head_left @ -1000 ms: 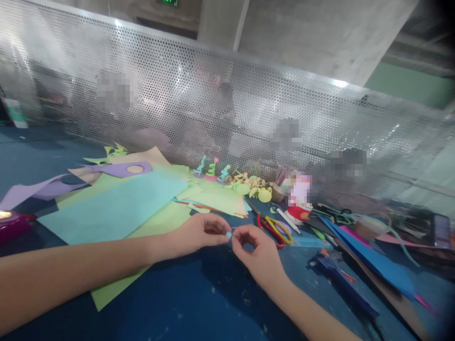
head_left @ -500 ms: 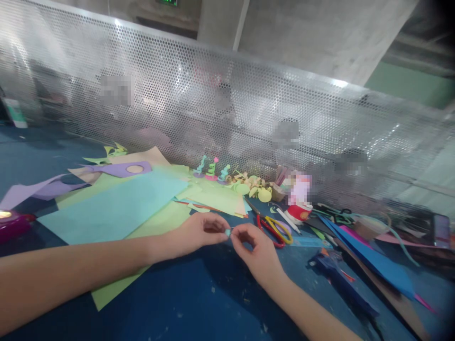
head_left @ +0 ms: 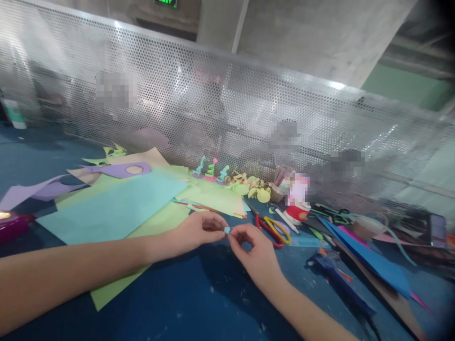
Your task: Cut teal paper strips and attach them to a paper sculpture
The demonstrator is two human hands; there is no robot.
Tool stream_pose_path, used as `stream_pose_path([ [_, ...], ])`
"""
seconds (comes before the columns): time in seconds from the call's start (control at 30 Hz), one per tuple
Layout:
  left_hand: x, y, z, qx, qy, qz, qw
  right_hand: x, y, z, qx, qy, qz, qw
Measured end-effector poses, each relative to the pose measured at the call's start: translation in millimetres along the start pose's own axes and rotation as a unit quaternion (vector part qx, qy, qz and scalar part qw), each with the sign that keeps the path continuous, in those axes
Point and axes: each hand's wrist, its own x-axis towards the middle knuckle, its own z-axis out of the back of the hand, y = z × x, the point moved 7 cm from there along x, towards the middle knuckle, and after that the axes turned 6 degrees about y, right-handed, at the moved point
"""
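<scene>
Between my two hands, just above the blue table, is a tiny light-blue paper piece (head_left: 227,230). My left hand (head_left: 199,232) pinches it between thumb and index finger. My right hand (head_left: 254,248) is closed in a pinch against the piece's right side; a thin light sliver shows at its fingertips, too small to name. Under my left forearm lie a light-blue paper sheet (head_left: 117,206) and green sheets (head_left: 117,289). Scissors with red handles (head_left: 275,239) and scissors with yellow handles (head_left: 284,232) lie right beyond my right hand.
Small spiral paper trees (head_left: 212,170) stand at the back by a perforated metal screen (head_left: 159,94). Yellow paper shapes (head_left: 263,194) and a red-and-white cup (head_left: 297,213) are near them. A dark-blue glue gun (head_left: 337,284) lies at right, beside blue paper (head_left: 369,258). Purple cut paper (head_left: 121,169) lies at left.
Both hands stay nearly in place, pinched together. The small light-blue piece has turned slightly and shows a little more between the fingertips. The view has shifted very slightly.
</scene>
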Motion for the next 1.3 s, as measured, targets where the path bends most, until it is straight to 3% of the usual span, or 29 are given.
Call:
stream_pose_path([
  [0.63, -2.7, -3.3, -9.3, -0.030, 0.032, 0.001, 0.999, -2.8, 16.1, 7.1, -0.110, -0.032, 0.031, 0.993],
  [0.8, -1.5, -3.7, -3.4, -0.015, 0.003, -0.022, 1.000, -1.4, 12.3, 2.0, -0.047, 0.005, 0.032, 0.998],
  [1.03, -1.6, -11.0, 0.1, 0.008, -0.009, -0.031, 0.999, 0.2, -6.8, 8.5, 0.036, -0.038, -0.020, 0.998],
  [1.17, -2.0, -11.5, -3.9, -0.006, 0.015, -0.032, 0.999, 1.0, -9.2, 5.3, 0.047, -0.020, -0.022, 0.998],
  [1.3, -1.2, -7.2, -2.0, -0.022, 0.005, -0.032, 0.999, 1.0, -6.3, 3.2, 0.039, -0.013, -0.006, 0.999],
])
